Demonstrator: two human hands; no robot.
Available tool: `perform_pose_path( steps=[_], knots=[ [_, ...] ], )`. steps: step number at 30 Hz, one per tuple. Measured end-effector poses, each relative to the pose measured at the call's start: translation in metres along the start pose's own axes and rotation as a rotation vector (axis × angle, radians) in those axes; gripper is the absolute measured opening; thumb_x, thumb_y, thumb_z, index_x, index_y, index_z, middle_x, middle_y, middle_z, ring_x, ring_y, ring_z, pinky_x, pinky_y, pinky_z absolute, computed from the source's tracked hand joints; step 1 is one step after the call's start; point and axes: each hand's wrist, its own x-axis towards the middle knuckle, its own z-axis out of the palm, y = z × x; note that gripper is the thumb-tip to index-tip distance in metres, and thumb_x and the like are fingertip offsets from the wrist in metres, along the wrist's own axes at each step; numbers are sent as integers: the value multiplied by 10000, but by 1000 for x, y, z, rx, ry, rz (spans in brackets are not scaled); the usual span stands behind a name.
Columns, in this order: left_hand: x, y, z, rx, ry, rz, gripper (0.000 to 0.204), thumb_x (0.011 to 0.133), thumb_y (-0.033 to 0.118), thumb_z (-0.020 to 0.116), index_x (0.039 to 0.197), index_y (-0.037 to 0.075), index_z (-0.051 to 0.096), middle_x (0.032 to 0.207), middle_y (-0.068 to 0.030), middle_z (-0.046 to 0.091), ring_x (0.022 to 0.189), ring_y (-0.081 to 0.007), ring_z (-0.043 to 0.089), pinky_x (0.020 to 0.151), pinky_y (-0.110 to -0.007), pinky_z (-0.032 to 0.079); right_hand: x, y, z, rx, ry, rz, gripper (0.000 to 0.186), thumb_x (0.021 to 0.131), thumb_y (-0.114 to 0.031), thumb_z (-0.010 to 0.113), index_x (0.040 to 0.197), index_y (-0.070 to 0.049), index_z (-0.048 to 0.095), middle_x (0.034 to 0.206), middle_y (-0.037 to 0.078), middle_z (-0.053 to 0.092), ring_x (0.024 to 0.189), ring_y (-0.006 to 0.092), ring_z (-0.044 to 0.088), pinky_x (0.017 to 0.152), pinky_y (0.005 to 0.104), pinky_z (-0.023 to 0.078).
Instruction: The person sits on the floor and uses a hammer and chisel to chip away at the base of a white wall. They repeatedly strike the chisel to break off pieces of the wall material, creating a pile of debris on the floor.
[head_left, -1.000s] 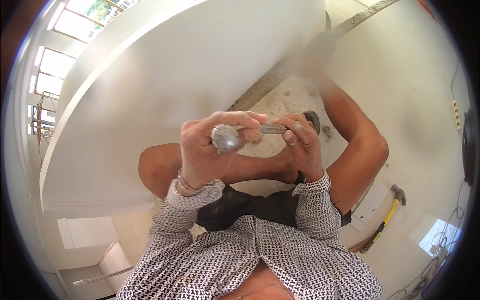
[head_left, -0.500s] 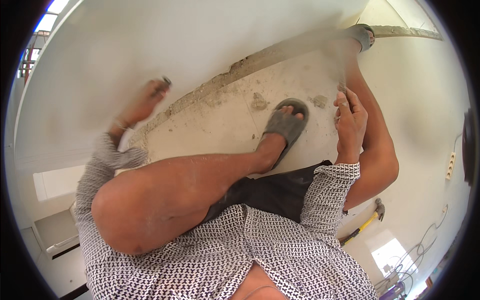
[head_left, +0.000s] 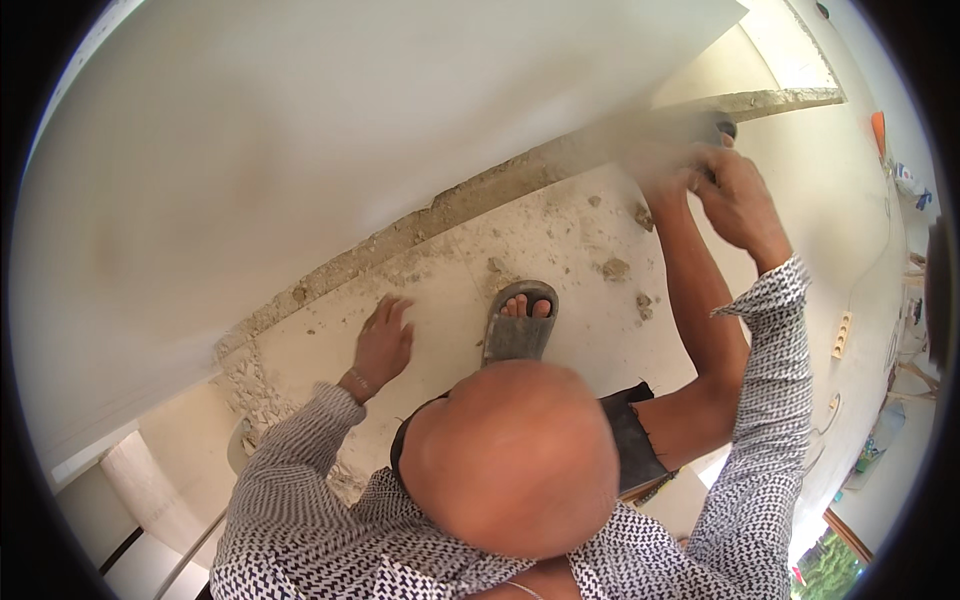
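My left hand (head_left: 384,345) is over the pale floor, left of my sandalled foot. Its fingers are stretched out and slightly apart, and nothing shows in them. My right hand (head_left: 742,200) is at the far right, beside my other lower leg. Its fingers are curled together near the ankle. A hazy smear hides the fingertips and whatever they may hold. Just beyond both hands runs a rough, broken strip of concrete (head_left: 410,228) along the foot of a white wall panel (head_left: 330,110). Lumps of rubble (head_left: 615,270) and grit lie on the floor between my hands.
My foot in a grey sandal (head_left: 518,335) stands mid-floor, my bent knee (head_left: 515,455) close in front. More rubble (head_left: 262,395) is heaped at the strip's left end. A white power strip (head_left: 843,335) lies at the right, with an orange object (head_left: 879,133) farther off.
My left hand has moved right and nearer, its fingers opened; the small dark thing in it is gone from view. My right hand has reached farther away to the right. My view has shifted.
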Motion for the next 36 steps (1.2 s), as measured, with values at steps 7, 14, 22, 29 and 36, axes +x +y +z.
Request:
perform_pose_path(
  steps=[7, 14, 22, 29, 36],
  knots=[
    [107, 57, 109, -19, 340, 160, 652, 1051, 315, 421, 1584, -10, 234, 1674, -218, 162, 1562, -387, 94, 1256, -550, 44, 47, 9, -67, -249, 44, 8, 324, 984, -251, 600, 1217, -37, 673, 1169, 195, 667, 1136, 363, 604, 998, 453, 462],
    [237, 145, 105, 146, 430, 210, 671, 1044, 366, 433, 1550, -50, 285, 1655, -231, 211, 1548, -403, 141, 1254, -568, 56, 35, 43, -98, -239, 11, 74, 351, 995, -254, 589, 1220, 8, 653, 1153, 211, 681, 1110, 358, 631, 973, 426, 482],
    [298, 287, 181, -184, 222, 512, 640, 1065, 342, 385, 1555, -56, 280, 1661, -230, 199, 1550, -380, 158, 1271, -502, 83, -37, 135, -71, -101, -49, 222, 307, 971, -186, 604, 1209, -4, 670, 1168, 212, 686, 1142, 355, 632, 990, 430, 485],
    [262, 391, 67, -618, 20, 1028, 650, 990, 236, 630, 1539, 17, 360, 1528, -188, 464, 1439, -389, 402, 1179, -469, 334, -106, 219, 8, -212, -277, 198, 203, 954, -230, 639, 1001, -37, 681, 847, 132, 678, 905, 349, 638, 825, 474, 509],
    [250, 418, 115, -510, -415, 890, 375, 1012, 231, 603, 1318, 18, 572, 1070, -198, 695, 930, -360, 677, 795, -444, 523, -193, 252, 42, 580, 424, 381, 390, 954, -284, 692, 1284, -83, 642, 1239, 167, 641, 1066, 284, 657, 952, 393, 541]
  ],
)
